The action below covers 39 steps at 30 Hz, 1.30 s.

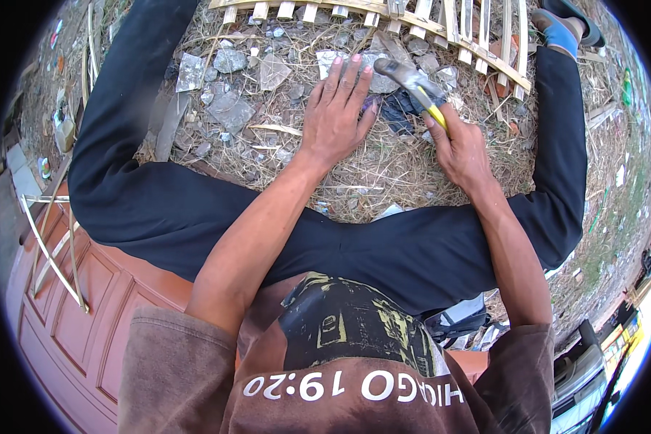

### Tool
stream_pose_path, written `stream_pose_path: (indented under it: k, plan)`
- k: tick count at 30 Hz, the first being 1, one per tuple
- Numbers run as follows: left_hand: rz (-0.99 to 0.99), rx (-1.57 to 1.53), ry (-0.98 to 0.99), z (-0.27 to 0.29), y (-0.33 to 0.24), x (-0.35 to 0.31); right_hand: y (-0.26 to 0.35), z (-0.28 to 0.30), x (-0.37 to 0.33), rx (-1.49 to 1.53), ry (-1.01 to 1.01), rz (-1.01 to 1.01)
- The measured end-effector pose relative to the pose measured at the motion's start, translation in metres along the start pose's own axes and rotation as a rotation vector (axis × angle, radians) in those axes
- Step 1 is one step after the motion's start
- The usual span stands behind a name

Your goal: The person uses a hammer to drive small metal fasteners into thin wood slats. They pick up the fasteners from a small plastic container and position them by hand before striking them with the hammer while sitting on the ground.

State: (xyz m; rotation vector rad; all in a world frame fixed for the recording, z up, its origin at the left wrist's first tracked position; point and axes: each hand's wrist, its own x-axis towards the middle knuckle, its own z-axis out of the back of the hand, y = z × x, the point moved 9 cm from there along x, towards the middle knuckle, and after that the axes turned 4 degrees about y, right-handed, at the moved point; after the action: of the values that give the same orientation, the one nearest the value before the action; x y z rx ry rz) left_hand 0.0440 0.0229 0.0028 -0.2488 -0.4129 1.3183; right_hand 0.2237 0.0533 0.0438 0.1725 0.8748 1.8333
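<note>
My right hand (461,145) is wrapped round the yellow handle of a claw hammer (414,81), its dark metal head pointing up and to the left. My left hand (334,116) lies palm down with its fingers stretched out and slightly apart, over pale broken slabs (328,61) on the ground. A crumpled piece of black plastic (396,114) lies between the two hands, partly behind the hammer. What is under my left palm is hidden.
Beyond my hands lies a curved frame of wooden slats (369,7). Stone and tile pieces (230,110) litter the dry grass between my spread legs. A brown panelled door (79,311) is at the lower left, with thin bent wooden strips (50,253) over it.
</note>
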Motion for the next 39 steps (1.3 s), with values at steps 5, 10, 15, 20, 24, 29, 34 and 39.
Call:
stream_pose_path:
  k: [5, 10, 15, 20, 24, 29, 34, 39]
  plan:
    - [0.002, 0.001, 0.008, -0.001, 0.0, -0.001, -0.002, -0.001, -0.003, 0.065, 0.032, -0.038]
    - [-0.002, -0.041, 0.016, -0.001, 0.0, -0.001, -0.001, 0.003, -0.003, 0.163, 0.035, -0.115]
    - [-0.018, -0.058, 0.047, -0.002, 0.002, -0.004, -0.016, -0.001, -0.001, 0.167, 0.064, -0.205]
    - [-0.008, -0.047, 0.06, -0.003, 0.002, -0.003, -0.011, -0.001, 0.001, 0.093, 0.046, -0.093]
    - [-0.012, -0.049, 0.037, -0.002, 0.001, -0.003, -0.005, -0.002, -0.001, -0.004, 0.03, -0.003]
    - [-0.036, -0.004, -0.011, 0.0, -0.002, -0.001, 0.002, 0.004, -0.003, 0.041, 0.001, 0.049]
    - [-0.02, -0.013, 0.016, 0.0, -0.001, -0.002, -0.001, 0.0, -0.001, -0.007, 0.022, 0.018]
    - [-0.033, -0.018, 0.01, -0.001, -0.002, -0.003, 0.0, 0.002, -0.001, 0.024, -0.013, 0.041]
